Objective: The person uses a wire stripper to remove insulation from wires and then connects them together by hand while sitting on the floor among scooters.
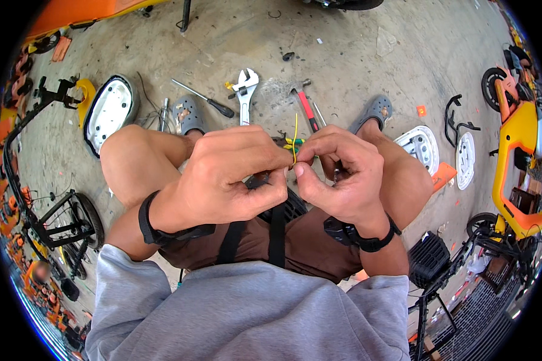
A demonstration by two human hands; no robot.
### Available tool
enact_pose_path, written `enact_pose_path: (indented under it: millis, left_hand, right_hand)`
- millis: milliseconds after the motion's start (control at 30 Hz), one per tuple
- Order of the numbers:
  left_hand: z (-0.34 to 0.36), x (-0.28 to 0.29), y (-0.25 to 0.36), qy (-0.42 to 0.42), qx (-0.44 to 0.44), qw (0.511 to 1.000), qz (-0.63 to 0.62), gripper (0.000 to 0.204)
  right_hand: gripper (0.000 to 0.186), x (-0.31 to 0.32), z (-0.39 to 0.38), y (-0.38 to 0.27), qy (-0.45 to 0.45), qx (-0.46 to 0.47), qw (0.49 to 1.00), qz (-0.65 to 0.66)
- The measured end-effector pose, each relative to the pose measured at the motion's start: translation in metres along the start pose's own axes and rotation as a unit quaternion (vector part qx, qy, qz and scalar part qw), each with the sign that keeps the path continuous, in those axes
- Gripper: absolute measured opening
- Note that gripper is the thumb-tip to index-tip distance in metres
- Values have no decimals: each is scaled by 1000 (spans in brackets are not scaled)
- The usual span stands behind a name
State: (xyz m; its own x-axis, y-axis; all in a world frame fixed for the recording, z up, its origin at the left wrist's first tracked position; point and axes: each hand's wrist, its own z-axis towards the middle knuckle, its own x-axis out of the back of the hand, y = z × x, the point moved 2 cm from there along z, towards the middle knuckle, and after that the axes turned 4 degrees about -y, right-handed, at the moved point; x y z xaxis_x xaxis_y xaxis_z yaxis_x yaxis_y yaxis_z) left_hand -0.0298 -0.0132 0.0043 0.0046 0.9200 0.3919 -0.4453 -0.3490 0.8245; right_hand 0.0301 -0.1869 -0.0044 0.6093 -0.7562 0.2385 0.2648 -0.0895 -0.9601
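Observation:
My left hand [229, 171] and my right hand [346, 174] meet fingertip to fingertip above my lap, both closed in a pinch. Between them is the lower end of a thin yellow wire-like strand [295, 135], its free end pointing up and away from me. Something small and dark shows among the curled fingers of my right hand; its kind is hidden. Just beyond the fingertips, a tool with yellow-green grips [293, 144] is partly covered by my hands. Below them, a black ribbed part [292, 207] shows between my legs.
On the concrete floor ahead lie an adjustable wrench [245, 99], a screwdriver [208, 101] and a red-handled hammer [306, 107]. White-lined shells [110, 108] lie left and right. A black bike frame [18, 162] stands left, a yellow scooter body [506, 174] right.

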Motion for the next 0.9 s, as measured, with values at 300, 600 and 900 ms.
enact_pose_path:
  millis: [300,600,900]
  left_hand:
    - [1,1,1,-62,34,997,-18,12]
    - [0,1,1,-80,100,980,-152,11]
    - [-2,7,0,-79,245,921,-291,9]
  right_hand:
    - [17,-1,1,-1,-27,44,998,-27]
    - [14,-3,-2,-2,-58,11,995,84]
    - [17,-5,-3,3,-13,-15,991,135]
